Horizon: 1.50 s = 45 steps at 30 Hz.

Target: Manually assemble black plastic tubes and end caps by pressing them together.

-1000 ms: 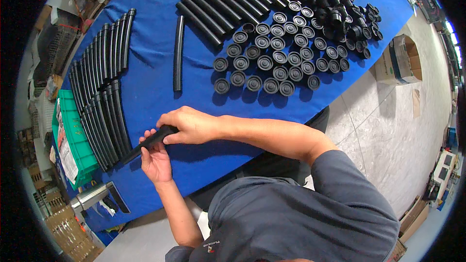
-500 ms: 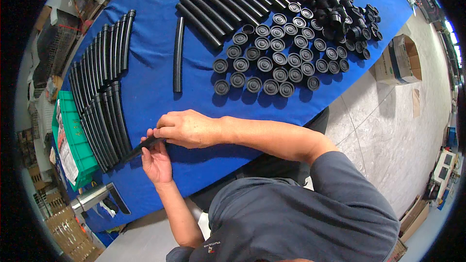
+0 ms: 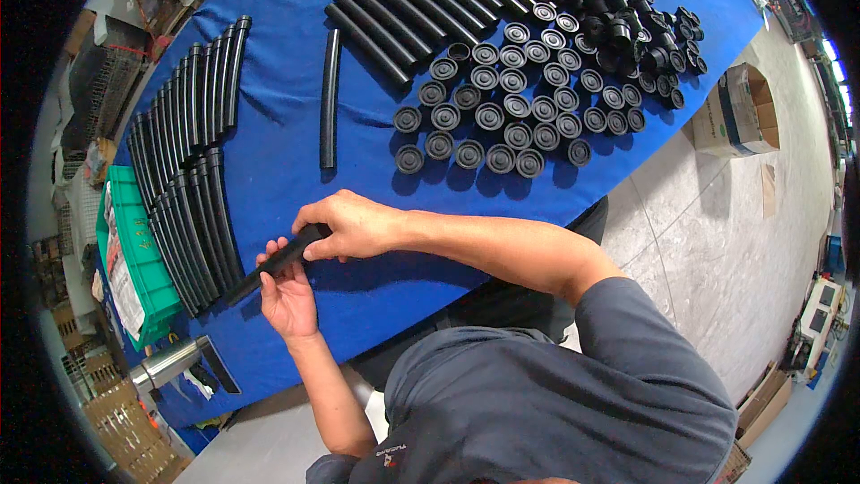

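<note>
A black tube [image 3: 248,286] slants between my two hands above the blue cloth. My left hand [image 3: 290,303] holds it from below near the middle, with the thumb on the near side and the fingers on the far side. Closed around its upper right end is my right hand [image 3: 351,225]; whether a cap sits on that end is hidden by the fingers. Just left of my hands lie rows of black tubes with collared ends [image 3: 199,233]. Beyond my right hand, a single black tube [image 3: 330,108] lies by itself.
Many round black caps [image 3: 488,116] are spread on the blue cloth [image 3: 278,170], heaped toward the right. More black tubes [image 3: 394,40] line the far side. At left stand a green bin [image 3: 154,278] and a metal cylinder [image 3: 168,365]. A cardboard box [image 3: 743,112] sits on the floor.
My right hand has shifted slightly right and turned, its fingers now wrapping the tube's upper end. More of the tube shows between my hands. My left hand has barely moved.
</note>
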Motion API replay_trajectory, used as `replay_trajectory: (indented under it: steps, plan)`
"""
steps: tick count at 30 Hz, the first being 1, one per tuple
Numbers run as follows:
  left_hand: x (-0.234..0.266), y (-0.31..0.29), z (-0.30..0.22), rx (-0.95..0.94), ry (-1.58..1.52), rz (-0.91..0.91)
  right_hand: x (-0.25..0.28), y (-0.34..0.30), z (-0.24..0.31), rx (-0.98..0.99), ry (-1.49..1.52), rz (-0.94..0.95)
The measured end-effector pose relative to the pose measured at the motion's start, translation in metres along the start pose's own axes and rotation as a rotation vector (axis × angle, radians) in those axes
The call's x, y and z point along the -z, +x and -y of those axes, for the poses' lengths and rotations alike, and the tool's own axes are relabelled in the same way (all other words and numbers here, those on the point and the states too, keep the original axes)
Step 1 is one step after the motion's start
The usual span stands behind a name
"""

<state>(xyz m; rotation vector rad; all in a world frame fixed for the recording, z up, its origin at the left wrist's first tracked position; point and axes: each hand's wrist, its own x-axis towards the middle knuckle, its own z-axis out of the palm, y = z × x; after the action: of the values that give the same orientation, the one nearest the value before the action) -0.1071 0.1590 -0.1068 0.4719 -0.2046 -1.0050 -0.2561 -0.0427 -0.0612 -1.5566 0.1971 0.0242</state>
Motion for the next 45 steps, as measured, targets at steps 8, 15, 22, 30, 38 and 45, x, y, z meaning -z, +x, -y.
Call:
replay_trajectory:
  steps: [8, 15, 22, 30, 38, 45]
  plan:
    - [0.002, 0.000, -0.002, 0.027, -0.043, -0.022, -0.007, 0.006, -0.018, 0.565, -0.310, -0.253]
    - [0.006, -0.002, -0.003, 0.014, -0.024, 0.010, -0.014, 0.009, -0.023, 0.798, -0.379, -0.361]
    - [-0.001, -0.001, 0.001, 0.024, 0.022, -0.020, -0.008, 0.008, -0.028, 0.555, -0.329, -0.307]
    - [-0.004, 0.002, 0.000, -0.006, 0.009, -0.031, 0.004, 0.011, -0.022, 0.305, -0.194, -0.144]
    - [-0.024, 0.001, 0.017, -0.066, 0.166, -0.057, 0.006, 0.003, -0.015, 0.123, 0.134, -0.056]
    - [-0.038, -0.009, 0.012, -0.021, 0.265, -0.188, 0.004, 0.005, -0.010, 0.077, 0.257, -0.142]
